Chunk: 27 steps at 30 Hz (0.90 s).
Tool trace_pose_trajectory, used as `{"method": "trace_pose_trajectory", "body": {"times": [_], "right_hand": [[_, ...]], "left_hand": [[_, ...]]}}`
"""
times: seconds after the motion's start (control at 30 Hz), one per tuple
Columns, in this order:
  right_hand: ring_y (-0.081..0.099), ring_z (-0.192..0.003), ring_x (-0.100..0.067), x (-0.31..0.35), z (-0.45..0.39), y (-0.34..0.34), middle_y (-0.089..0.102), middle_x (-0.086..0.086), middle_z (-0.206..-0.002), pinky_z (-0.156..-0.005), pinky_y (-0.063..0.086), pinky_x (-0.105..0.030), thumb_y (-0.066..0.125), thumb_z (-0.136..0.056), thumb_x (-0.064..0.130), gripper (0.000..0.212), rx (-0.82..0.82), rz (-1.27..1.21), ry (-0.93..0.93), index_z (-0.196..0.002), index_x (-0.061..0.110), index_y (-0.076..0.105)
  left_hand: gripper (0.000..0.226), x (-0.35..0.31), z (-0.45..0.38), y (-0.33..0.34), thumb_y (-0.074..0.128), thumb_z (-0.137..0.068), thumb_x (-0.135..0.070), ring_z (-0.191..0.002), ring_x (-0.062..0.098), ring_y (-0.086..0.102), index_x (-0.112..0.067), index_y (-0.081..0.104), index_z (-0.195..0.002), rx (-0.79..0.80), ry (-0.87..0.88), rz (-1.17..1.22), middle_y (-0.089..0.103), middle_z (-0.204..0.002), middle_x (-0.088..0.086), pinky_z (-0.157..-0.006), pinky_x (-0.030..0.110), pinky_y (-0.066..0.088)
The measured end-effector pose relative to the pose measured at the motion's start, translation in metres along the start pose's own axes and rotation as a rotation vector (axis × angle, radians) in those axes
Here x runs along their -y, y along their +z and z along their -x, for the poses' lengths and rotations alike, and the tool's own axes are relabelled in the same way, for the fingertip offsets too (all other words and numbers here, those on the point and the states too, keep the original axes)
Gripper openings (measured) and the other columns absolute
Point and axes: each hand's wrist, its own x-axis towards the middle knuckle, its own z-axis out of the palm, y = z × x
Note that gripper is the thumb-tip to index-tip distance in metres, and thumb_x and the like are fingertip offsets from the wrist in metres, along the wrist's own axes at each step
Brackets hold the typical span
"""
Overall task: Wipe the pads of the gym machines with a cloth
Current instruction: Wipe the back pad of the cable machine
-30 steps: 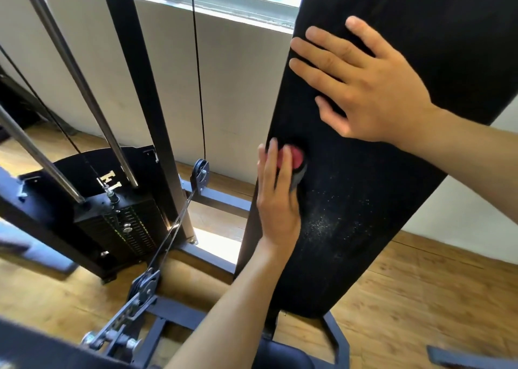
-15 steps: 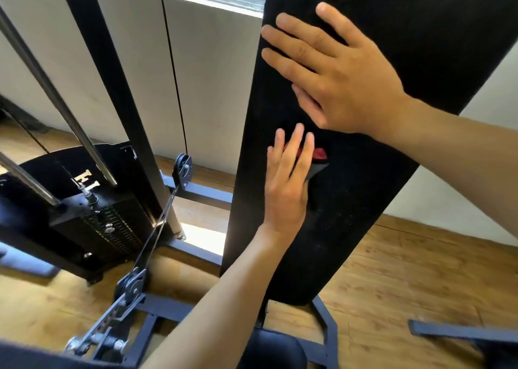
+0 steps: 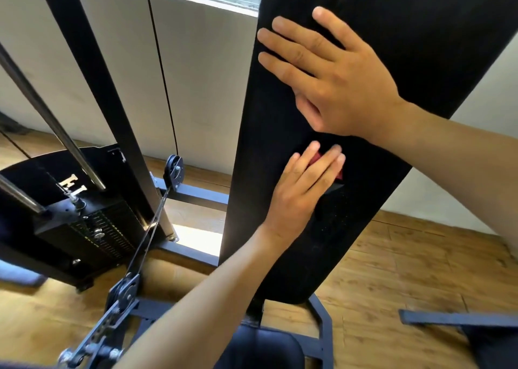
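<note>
The tall black upholstered back pad [image 3: 378,60] of the gym machine stands tilted, filling the upper right, above a wooden plank floor [image 3: 392,270]. Left of it stands the black weight stack [image 3: 92,228] with its steel guide rods [image 3: 56,133] and cable pulleys [image 3: 173,172]. The right hand [image 3: 336,79] lies flat on the pad, fingers [image 3: 283,65] straight and spread, holding nothing. Just below it, the left hand [image 3: 300,189] presses a small red and black cloth [image 3: 337,178] against the pad under straight fingers, the cloth peeking out at the fingertips. Compared with half a second ago, the left hand and cloth have slid slightly rightward and up, closer under the right wrist; the right hand stays planted.
</note>
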Motion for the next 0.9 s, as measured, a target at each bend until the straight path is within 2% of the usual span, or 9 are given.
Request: {"method": "trace_pose_trajectory", "body": {"times": [0.1,0.2,0.27,0.33,0.47,0.53,0.73,0.8,0.9], "right_hand": [[0.011,-0.159,-0.028,0.001,0.001,0.001,0.014,-0.010,-0.171,-0.128,0.008,-0.050,0.025,-0.110,0.024,0.056,-0.005,-0.001,0.000,-0.163,0.012,0.018],[0.013,-0.158,-0.028,0.001,0.000,0.001,0.015,-0.010,-0.171,-0.128,0.009,-0.050,0.026,-0.109,0.025,0.055,-0.006,0.005,-0.002,-0.163,0.012,0.019],[0.014,-0.158,-0.029,0.002,0.000,0.000,0.017,-0.011,-0.171,-0.127,0.011,-0.051,0.028,-0.109,0.025,0.056,-0.006,0.021,0.003,-0.163,0.011,0.020],[0.015,-0.158,-0.029,0.002,0.000,-0.001,0.017,-0.011,-0.171,-0.128,0.012,-0.051,0.028,-0.109,0.024,0.055,-0.002,0.023,0.001,-0.162,0.011,0.021],[0.017,-0.157,-0.028,0.000,0.000,-0.001,0.019,-0.011,-0.170,-0.127,0.015,-0.051,0.028,-0.109,0.024,0.054,-0.022,0.019,0.011,-0.162,0.011,0.023],[0.017,-0.157,-0.028,0.002,0.001,0.000,0.020,-0.010,-0.170,-0.127,0.016,-0.051,0.028,-0.110,0.024,0.054,-0.026,0.018,0.018,-0.162,0.011,0.024],[0.017,-0.157,-0.028,0.002,-0.001,0.001,0.019,-0.010,-0.170,-0.127,0.013,-0.051,0.026,-0.110,0.024,0.055,-0.013,0.024,0.013,-0.163,0.012,0.022],[0.017,-0.157,-0.028,0.002,0.000,0.001,0.019,-0.010,-0.170,-0.127,0.013,-0.050,0.026,-0.110,0.024,0.055,-0.009,0.025,0.015,-0.163,0.012,0.021],[0.019,-0.157,-0.028,0.002,0.000,0.000,0.021,-0.009,-0.170,-0.127,0.015,-0.050,0.028,-0.110,0.024,0.054,-0.030,0.031,0.018,-0.163,0.012,0.023]], "left_hand": [[0.048,0.013,0.024,0.000,0.061,-0.104,-0.003,-0.151,0.021,0.035,-0.014,0.047,-0.149,-0.001,0.063,-0.006,0.049,-0.153,0.001,-0.123,0.040,0.031],[0.044,0.018,0.097,-0.014,0.049,-0.109,-0.017,-0.156,0.019,0.024,-0.016,0.040,-0.152,0.170,-0.130,0.048,0.039,-0.160,0.000,-0.127,0.040,0.021],[0.049,0.014,0.123,-0.021,0.051,-0.108,-0.022,-0.157,0.018,0.020,-0.018,0.036,-0.155,0.242,-0.210,0.043,0.033,-0.162,-0.003,-0.129,0.041,0.019],[0.057,0.010,0.105,-0.019,0.057,-0.104,-0.015,-0.158,0.019,0.019,-0.019,0.033,-0.156,0.251,-0.194,0.048,0.030,-0.164,-0.004,-0.129,0.041,0.015],[0.040,-0.002,0.015,-0.007,0.046,-0.110,-0.012,-0.155,0.016,0.025,-0.011,0.043,-0.150,0.065,-0.137,0.112,0.045,-0.156,0.002,-0.127,0.043,0.019],[0.040,-0.001,0.012,-0.003,0.047,-0.110,-0.010,-0.154,0.016,0.027,-0.012,0.043,-0.150,0.025,-0.099,0.097,0.044,-0.155,0.002,-0.126,0.044,0.023],[0.043,0.006,0.142,-0.021,0.036,-0.113,-0.031,-0.157,0.017,0.020,-0.019,0.035,-0.155,0.256,-0.329,0.135,0.027,-0.165,-0.009,-0.129,0.037,0.011],[0.044,0.002,0.127,-0.020,0.036,-0.113,-0.030,-0.157,0.017,0.020,-0.018,0.034,-0.155,0.257,-0.323,0.140,0.028,-0.165,-0.009,-0.130,0.038,0.010],[0.044,-0.005,0.053,-0.012,0.043,-0.110,-0.011,-0.157,0.018,0.019,-0.012,0.036,-0.153,0.169,-0.183,0.187,0.036,-0.161,0.000,-0.129,0.042,0.014]]}}
